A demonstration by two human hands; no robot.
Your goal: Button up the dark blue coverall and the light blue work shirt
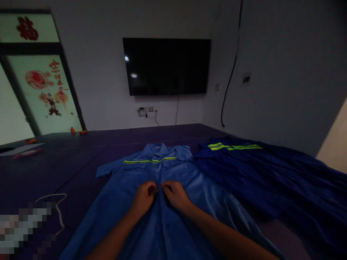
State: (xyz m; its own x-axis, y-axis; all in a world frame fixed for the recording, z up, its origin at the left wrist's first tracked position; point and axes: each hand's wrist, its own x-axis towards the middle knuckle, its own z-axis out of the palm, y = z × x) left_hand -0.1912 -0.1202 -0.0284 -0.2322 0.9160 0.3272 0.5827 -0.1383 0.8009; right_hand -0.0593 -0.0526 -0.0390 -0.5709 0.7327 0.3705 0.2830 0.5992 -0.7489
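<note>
A light blue short-sleeved work shirt (pixel 143 173) with a yellow-green stripe across its chest lies face up in front of me, collar pointing away. My left hand (pixel 143 196) and my right hand (pixel 175 195) are close together at the middle of its front, one on each side of the button placket. Both have their fingers curled into a pinch on the fabric edge below the chest pockets. Whether a button sits between the fingertips is too small to tell. The shirt's lower part spreads out under my forearms.
To the right a dark blue work garment (pixel 260 177) with bright reflective stripes overlaps the shirt's edge. A white cord (pixel 61 213) curves at the left on the purple surface (pixel 81 169). Small orange objects (pixel 72 130) lie near the glass door. A television (pixel 168 66) hangs on the wall.
</note>
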